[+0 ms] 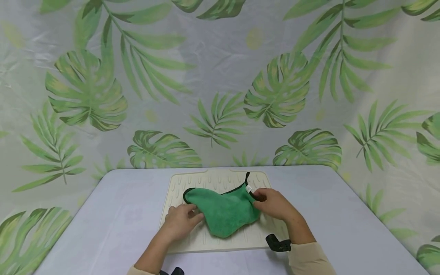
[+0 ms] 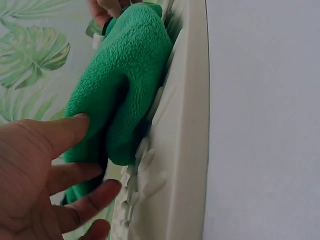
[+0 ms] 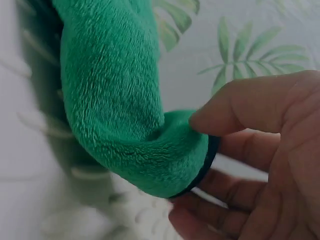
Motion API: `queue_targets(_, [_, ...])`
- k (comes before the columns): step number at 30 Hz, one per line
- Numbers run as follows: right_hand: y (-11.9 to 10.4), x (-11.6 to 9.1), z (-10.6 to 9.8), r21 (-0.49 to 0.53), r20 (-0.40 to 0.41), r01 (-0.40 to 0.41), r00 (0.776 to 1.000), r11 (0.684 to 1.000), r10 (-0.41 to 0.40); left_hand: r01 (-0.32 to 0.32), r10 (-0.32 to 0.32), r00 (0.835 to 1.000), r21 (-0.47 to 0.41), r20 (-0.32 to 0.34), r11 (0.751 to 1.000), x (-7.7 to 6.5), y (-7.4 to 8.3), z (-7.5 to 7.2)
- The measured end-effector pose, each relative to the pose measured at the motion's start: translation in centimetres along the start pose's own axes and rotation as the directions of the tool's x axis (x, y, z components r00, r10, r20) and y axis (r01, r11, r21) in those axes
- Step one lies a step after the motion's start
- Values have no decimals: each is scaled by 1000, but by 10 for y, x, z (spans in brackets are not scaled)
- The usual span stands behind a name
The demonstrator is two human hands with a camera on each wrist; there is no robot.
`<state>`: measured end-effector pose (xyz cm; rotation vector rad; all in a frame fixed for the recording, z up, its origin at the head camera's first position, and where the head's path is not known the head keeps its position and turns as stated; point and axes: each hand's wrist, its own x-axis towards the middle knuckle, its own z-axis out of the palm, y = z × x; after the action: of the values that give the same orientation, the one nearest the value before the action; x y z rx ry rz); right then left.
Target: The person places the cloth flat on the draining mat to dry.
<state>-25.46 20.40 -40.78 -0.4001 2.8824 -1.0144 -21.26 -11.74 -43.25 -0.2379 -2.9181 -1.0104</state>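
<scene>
A plush green cleaning cloth [image 1: 225, 214] with black edging, a black loop and a small white tag lies bunched on a cream ridged mat [image 1: 192, 244]. At its right corner my right hand [image 1: 275, 204] pinches the edge; in the right wrist view the thumb presses the cloth [image 3: 115, 90] from one side, with fingers behind the dark trim. My left hand [image 1: 180, 223] is at the cloth's left edge. Seen from the left wrist, its thumb and fingers are spread beside the cloth [image 2: 135, 60], with the thumb tip against or very near it.
The mat lies on a white-covered table [image 1: 120, 214]. Behind the table hangs a leaf-patterned curtain [image 1: 220, 76]. A black wrist mount [image 1: 277, 243] sits by the right sleeve, and part of another shows near the left wrist.
</scene>
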Motion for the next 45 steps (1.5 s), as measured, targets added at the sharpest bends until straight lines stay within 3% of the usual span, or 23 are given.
queue_targets(5, [-4, 5, 8, 46, -22, 89, 996, 995, -88, -65, 67, 998, -189, 2, 980, 0, 3, 6])
queue_targets(10, [-10, 8, 18, 83, -67, 89, 994, 993, -84, -37, 84, 991, -384, 107, 923, -2, 9, 12])
queue_targets(15, [-12, 11, 26, 80, -66, 85, 995, 993, -80, -46, 145, 969, -430, 200, 902, -4, 13, 15])
queue_targets(19, [-13, 11, 27, 57, -81, 68, 995, 996, -64, -78, 177, 957, -385, 230, 920, -4, 13, 15])
queue_targets(23, [-13, 10, 26, 40, -103, 37, 994, 999, -32, -111, 170, 968, -288, 187, 951, -5, 12, 15])
queue_targets(27, [-13, 9, 26, 33, -70, 20, 997, 999, -18, -200, 207, 972, -75, 107, 977, -5, 12, 20])
queue_targets(30, [-13, 8, 26, 27, -31, 23, 999, 999, -22, -251, 248, 968, 101, 50, 963, -6, 12, 25])
queue_targets(33, [-14, 7, 26, 29, -22, 20, 1000, 999, -20, -256, 261, 965, 195, -1, 947, -7, 12, 28])
queue_targets(38, [-13, 7, 28, 25, -42, 30, 999, 999, -29, -249, 269, 961, 233, -58, 940, -8, 12, 29])
queue_targets(45, [-12, 8, 28, -26, -111, 50, 992, 998, -52, -253, 274, 960, 251, -53, 934, -9, 14, 29])
